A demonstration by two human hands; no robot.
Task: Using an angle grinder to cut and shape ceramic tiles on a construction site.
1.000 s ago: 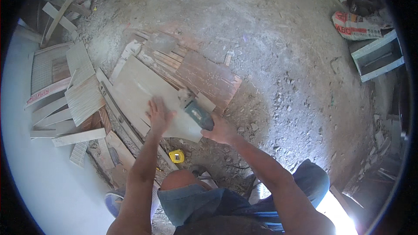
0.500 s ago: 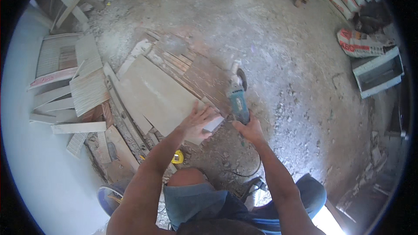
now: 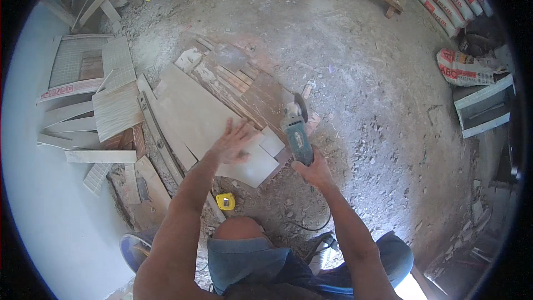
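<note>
Angle grinder (image 3: 297, 136) juts forward from the clasping right grip (image 3: 316, 172).

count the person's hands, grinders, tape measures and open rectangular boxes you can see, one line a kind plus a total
Hands: 2 (left hand, right hand)
Grinder: 1
Yellow tape measure: 1
Open rectangular box: 1
Total: 5

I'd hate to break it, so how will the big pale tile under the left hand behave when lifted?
The tile looks flat and thin, so probably stiff but brittle. Its broad face suggests some weight; its smooth surface might feel slippery.
</note>
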